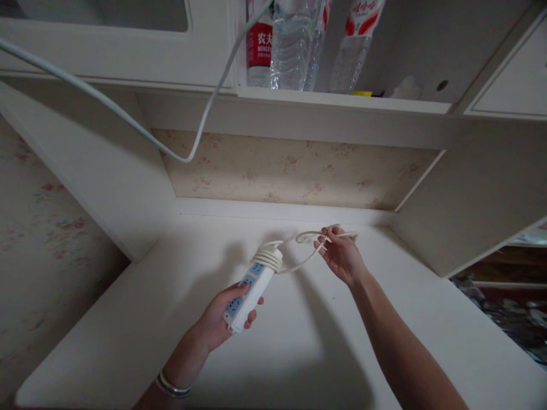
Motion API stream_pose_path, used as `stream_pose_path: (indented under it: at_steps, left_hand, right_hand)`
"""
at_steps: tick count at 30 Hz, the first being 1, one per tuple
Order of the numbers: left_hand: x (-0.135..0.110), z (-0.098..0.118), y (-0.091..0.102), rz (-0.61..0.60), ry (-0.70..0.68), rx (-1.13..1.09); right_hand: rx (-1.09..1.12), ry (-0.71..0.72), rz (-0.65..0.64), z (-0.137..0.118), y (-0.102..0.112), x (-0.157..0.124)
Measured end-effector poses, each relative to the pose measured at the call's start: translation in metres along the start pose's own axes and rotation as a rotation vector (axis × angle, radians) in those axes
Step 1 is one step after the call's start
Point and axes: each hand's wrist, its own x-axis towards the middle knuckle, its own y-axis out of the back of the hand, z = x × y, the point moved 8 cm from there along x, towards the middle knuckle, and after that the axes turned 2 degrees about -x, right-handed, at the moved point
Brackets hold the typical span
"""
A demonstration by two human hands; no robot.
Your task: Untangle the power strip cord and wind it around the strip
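Observation:
My left hand (220,322) is wrapped round the near end of a white power strip (253,285) with blue sockets, holding it above the white desk (299,341). Several turns of its cream cord (270,256) are wound round the strip's far end. From there the cord runs right to my right hand (339,255), whose fingers pinch a loop of it just above the desk near the back wall. A bracelet sits on my left wrist.
Above the desk, a shelf (342,102) holds clear plastic water bottles (294,45) with red labels. A separate white cable (128,119) hangs in an arc across the upper left. Side panels close the desk nook on left and right.

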Motion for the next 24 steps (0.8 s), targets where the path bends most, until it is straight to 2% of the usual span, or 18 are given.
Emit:
stream_pose_path:
  at_steps: [4, 6, 9, 12, 17, 20, 24]
  left_hand:
    - [-0.006, -0.005, 0.0, -0.223, 0.074, 0.147]
    - [-0.01, -0.011, 0.003, -0.258, 0.169, 0.264]
    - [-0.009, -0.014, 0.019, -0.157, 0.238, 0.368]
    - [-0.003, -0.003, 0.039, -0.012, 0.125, 0.295]
    - [-0.004, 0.018, 0.083, 0.161, -0.077, 0.141]
    - [-0.01, 0.026, 0.099, 0.149, -0.134, 0.16]
    - [-0.015, 0.029, 0.103, 0.084, -0.127, 0.296]
  right_hand:
    - [-0.085, 0.161, 0.038, -0.026, 0.028, 0.013]
    - [-0.123, 0.243, 0.097, -0.046, 0.045, 0.021]
    - [-0.138, 0.394, 0.215, -0.085, 0.072, 0.028]
    - [-0.179, 0.485, 0.372, -0.119, 0.105, 0.027]
    - [-0.236, 0.509, 0.561, -0.153, 0.149, 0.016]
    - [-0.246, 0.513, 0.665, -0.17, 0.17, 0.009]
    - [-0.246, 0.548, 0.781, -0.191, 0.192, 0.001]
